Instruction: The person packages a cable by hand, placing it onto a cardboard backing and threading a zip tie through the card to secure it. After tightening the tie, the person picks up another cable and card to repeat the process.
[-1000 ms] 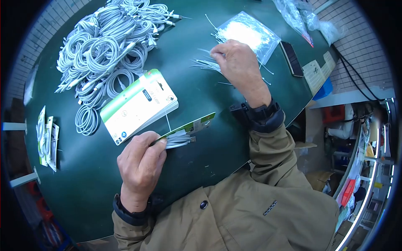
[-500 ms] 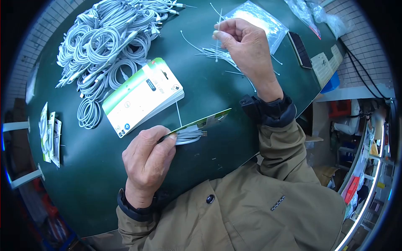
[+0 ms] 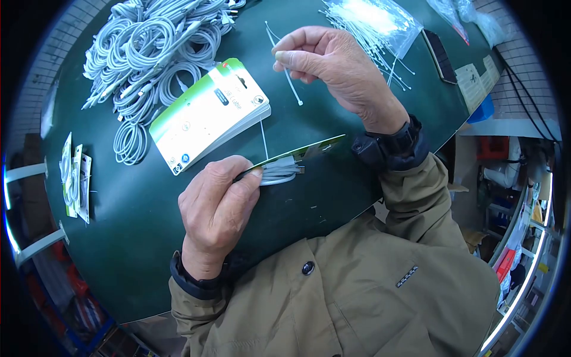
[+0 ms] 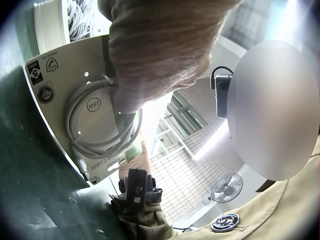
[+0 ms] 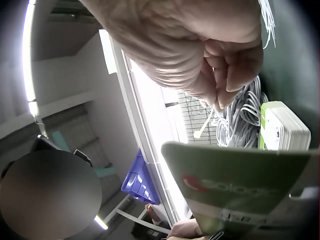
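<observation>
My left hand (image 3: 217, 205) pinches a green and white packaging card (image 4: 55, 110) near one edge, with the thumb on the cable side. A coiled light grey USB cable (image 4: 75, 117) lies against the card's printed face, its plug (image 3: 301, 170) showing in the head view. From the card's other side a thin white cable tie (image 3: 264, 140) sticks out. My right hand (image 3: 345, 68) is raised beyond the card, pinching another white cable tie (image 3: 295, 89) between thumb and fingertips; its small head hangs lower in the head view. The right wrist view shows the card's green printed side, below that hand.
A stack of cards (image 3: 205, 122) lies in the table's middle, before a large heap of coiled cables (image 3: 148, 47). Several packed cards (image 3: 74, 178) stand at the left. A bag of cable ties (image 3: 395, 27), a phone (image 3: 439, 56) and papers (image 3: 473, 83) lie to the right.
My right hand has lifted a cable tie from the loose ones and carried it left, away from the bag. The left hand keeps its grip on the card and cable. The head view has shifted slightly.
</observation>
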A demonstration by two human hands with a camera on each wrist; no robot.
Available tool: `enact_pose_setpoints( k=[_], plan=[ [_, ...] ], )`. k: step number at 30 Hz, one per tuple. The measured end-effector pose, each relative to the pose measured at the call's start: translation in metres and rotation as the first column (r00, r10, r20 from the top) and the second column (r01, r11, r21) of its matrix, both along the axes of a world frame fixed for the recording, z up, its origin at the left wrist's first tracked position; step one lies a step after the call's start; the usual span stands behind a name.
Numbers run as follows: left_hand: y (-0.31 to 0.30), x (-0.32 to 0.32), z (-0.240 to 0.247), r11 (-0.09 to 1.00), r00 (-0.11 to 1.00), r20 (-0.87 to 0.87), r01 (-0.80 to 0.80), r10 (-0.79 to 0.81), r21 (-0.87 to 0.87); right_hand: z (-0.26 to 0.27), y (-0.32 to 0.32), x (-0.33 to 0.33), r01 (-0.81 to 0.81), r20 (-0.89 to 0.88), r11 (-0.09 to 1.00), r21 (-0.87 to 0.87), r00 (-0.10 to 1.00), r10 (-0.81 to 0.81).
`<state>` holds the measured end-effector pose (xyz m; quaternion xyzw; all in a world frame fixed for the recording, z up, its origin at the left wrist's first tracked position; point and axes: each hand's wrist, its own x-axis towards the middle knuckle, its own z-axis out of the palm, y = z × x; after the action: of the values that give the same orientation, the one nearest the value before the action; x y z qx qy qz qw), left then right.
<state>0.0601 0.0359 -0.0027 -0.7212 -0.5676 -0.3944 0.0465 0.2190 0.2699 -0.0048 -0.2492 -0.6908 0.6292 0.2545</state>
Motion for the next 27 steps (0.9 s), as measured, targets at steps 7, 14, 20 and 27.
enact_pose_setpoints(
  k=[7,14,20,27],
  plan=[
    [0.001,-0.002,0.002,1.0,1.0,0.006,0.007,-0.007,0.016,0.008,-0.014,-0.004,-0.141,-0.124,0.99,-0.014,0.983,0.138],
    [0.002,-0.003,0.005,1.0,1.0,0.011,0.026,-0.026,0.005,0.009,-0.016,-0.009,-0.148,0.008,0.988,0.04,0.989,0.148],
    [0.004,-0.002,0.003,0.999,1.0,0.013,0.022,-0.022,0.034,0.013,-0.02,-0.011,-0.166,0.056,0.983,-0.081,0.984,0.17],
    [0.002,-0.003,0.004,1.0,1.0,0.008,0.028,-0.028,0.009,0.006,-0.021,-0.013,-0.172,0.112,0.984,-0.056,0.978,0.177]
  ],
)
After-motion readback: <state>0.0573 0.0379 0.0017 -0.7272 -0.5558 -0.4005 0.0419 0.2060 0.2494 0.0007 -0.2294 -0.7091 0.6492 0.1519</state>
